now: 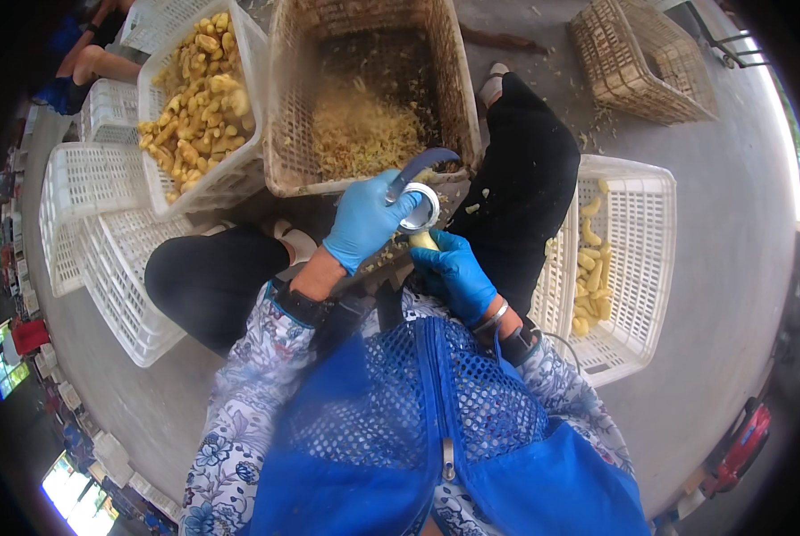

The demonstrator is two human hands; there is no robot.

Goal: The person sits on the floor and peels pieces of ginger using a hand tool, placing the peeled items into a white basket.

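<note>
My left hand (364,223), in a blue glove, is closed round a curved knife (418,168) whose dark blade points to the right. Against its thumb is a white ring-shaped piece (431,205) with a grey inside; I cannot tell exactly what it is or how it is held. Just below and to the right, my right hand (461,277), gloved in blue too, grips a pale yellow piece of ginger (423,240). The ginger's upper end meets the ring, and the fingers hide its lower part.
Ahead stands a dirty crate (279,134) of peel shavings (364,134). A white crate (255,54) at left holds brownish-yellow ginger (205,107); another white crate (641,259) at right holds pale ginger (589,277). Crates stand far left and at far right (641,62). Another person's arm shows upper left.
</note>
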